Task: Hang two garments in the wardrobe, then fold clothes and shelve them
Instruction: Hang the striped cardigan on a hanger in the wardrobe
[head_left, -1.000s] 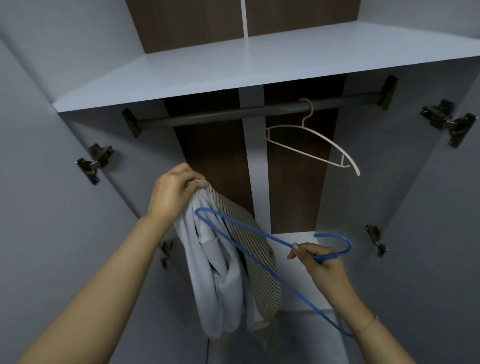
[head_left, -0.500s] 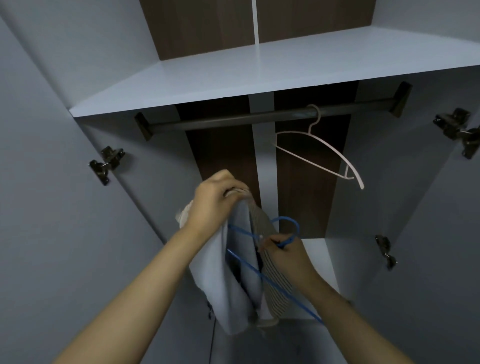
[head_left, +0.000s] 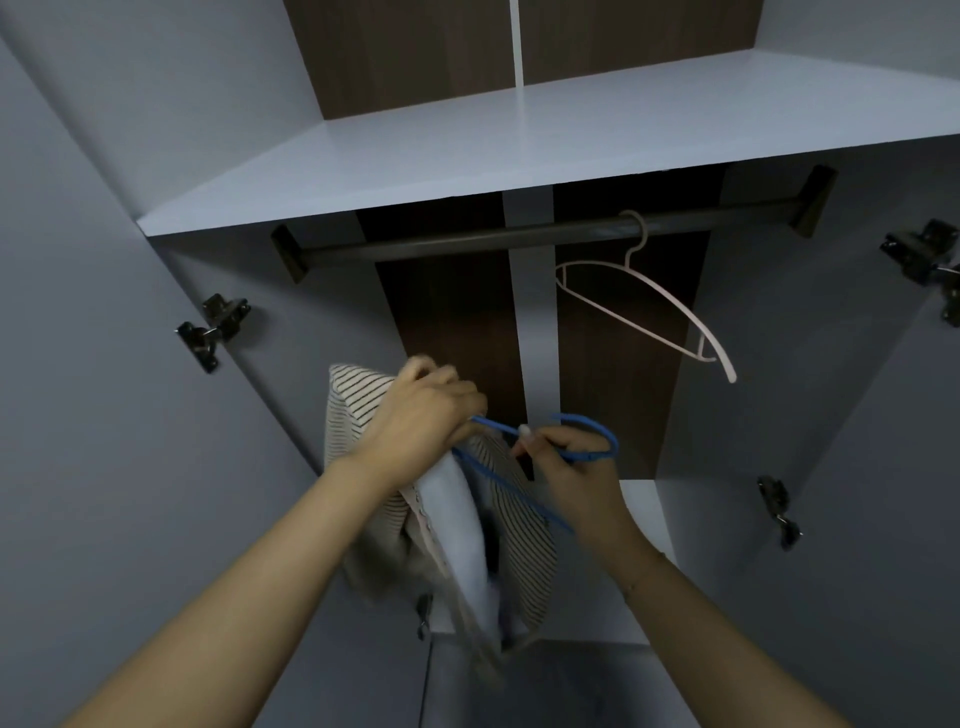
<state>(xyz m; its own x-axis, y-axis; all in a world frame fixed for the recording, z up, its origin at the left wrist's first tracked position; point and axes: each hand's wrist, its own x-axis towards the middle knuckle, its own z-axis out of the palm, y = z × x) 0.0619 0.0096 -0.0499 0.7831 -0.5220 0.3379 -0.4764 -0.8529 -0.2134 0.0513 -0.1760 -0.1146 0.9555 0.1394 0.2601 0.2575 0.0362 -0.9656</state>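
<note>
Left hand (head_left: 421, 415) gripping bunched striped garment (head_left: 524, 525) below rail (head_left: 519, 240), fingers curled round cloth. Right hand (head_left: 569, 467) pinching blue hanger (head_left: 587, 448) by hook, arm threading into garment. Advice: keeping collar opening spread, sliding one shoulder in first, then other. Pink hanger (head_left: 660, 306) hanging empty on rail, right of centre. Spotting no readable writing.

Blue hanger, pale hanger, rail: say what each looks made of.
Blue hanger: thin rod in a uniform blue, probably plastic or plastic-coated wire; which one is unclear.
Pale hanger: smooth, slim, pinkish-white, likely plastic or coated metal.
Rail: dark round bar with a faint sheen, probably metal, with a matte finish.
</note>
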